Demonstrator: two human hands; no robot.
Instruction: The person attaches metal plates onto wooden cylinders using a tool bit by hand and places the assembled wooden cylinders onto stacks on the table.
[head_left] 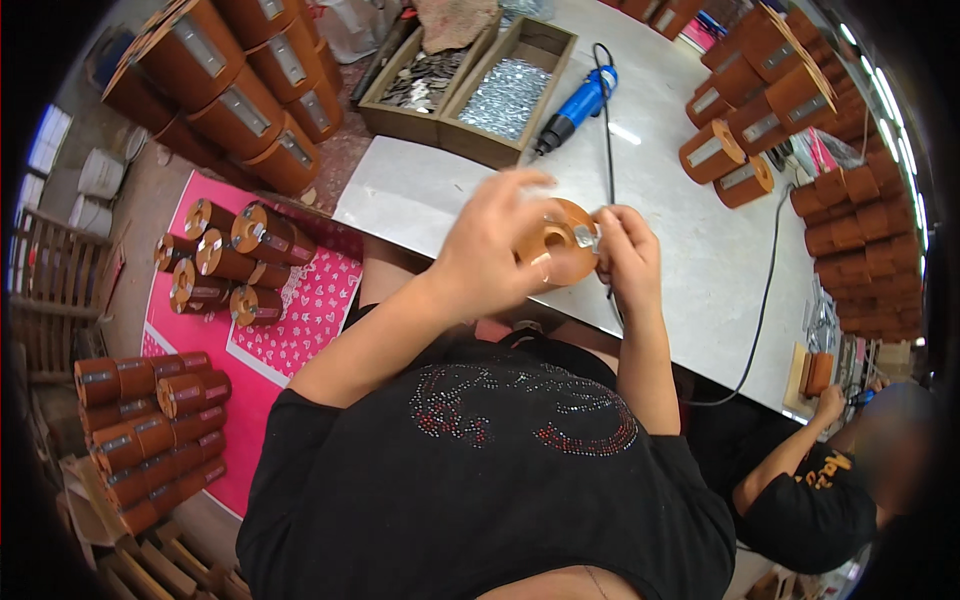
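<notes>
An orange-brown cylinder, wood-like and with a round hole in its end face, is held up over the near edge of the table. My right hand grips its right rim, fingers curled closed. Beside those fingertips a small silvery metal piece shows at the cylinder's face; whether it is fastened cannot be told. My left hand reaches across the cylinder's left side, and its fingers are smeared by motion. Beyond them a blue electric screwdriver lies on the table with its black cord.
Two wooden trays hold screws and flat metal pieces. Stacked cylinders stand at back left, at right and at lower left. Several more sit on a pink patterned cloth. A co-worker works at lower right.
</notes>
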